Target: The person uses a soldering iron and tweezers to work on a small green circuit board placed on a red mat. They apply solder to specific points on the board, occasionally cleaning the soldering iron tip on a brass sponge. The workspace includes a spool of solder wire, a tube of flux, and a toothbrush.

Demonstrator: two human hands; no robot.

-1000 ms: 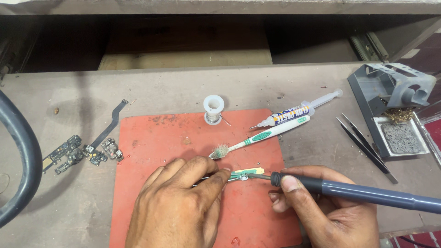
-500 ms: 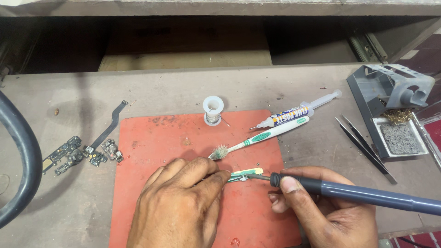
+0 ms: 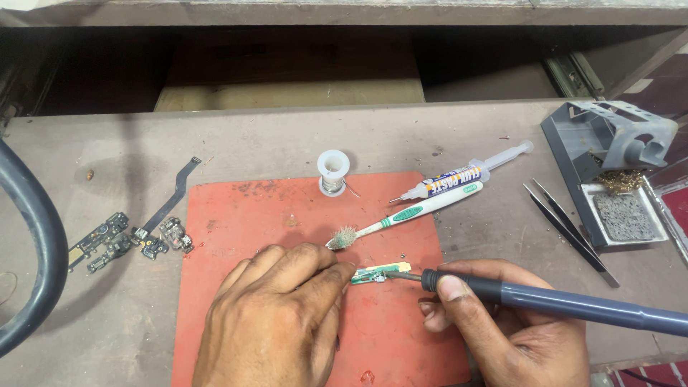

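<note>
- Left hand [image 3: 276, 315] lies palm-down on the red mat [image 3: 236, 215], fingers together, fingertips pressing the left end of the small green circuit board [image 3: 380, 273]. Looks like it's there to pin the board so it can't slide under the tip.
- Right hand [image 3: 494, 319] is closed around the soldering iron [image 3: 545, 301], thumb on top near the front of the grip, pen-style. Probably for fine control w/ such a tiny target.
- Iron comes in low from the right, handle running off frame; its tip meets the board's right end, by the yellowish bit. Exact contact point too small to tell.
- Board sits flat on the mat, between the two hands, just below the toothbrush [image 3: 401, 218] head.
- Mat covers the middle of the table [image 3: 444, 125]; likely to shield the surface from heat, & it carries scorch-like marks near the top edge.
- Toothbrush lies at an angle, worn bristles toward the board, handle up-right. Near enough to grab.
- Flux syringe [image 3: 462, 175] lies just beside the brush, roughly parallel, nozzle pointing toward the mat.
- Solder spool [image 3: 333, 170] stands upright at the mat's top edge, a loose wire end sticking out.
- Tweezers [image 3: 570, 233] rest on the table to the right, well apart from the board.
- Iron stand [image 3: 609, 154] w/ sponge tray at far right, on the iron hand's side.
- Spare small boards & a flex strip [image 3: 125, 236] sit left of the mat, out of the work area.
- Thick black cable [image 3: 43, 244] curves along the left edge.
</note>
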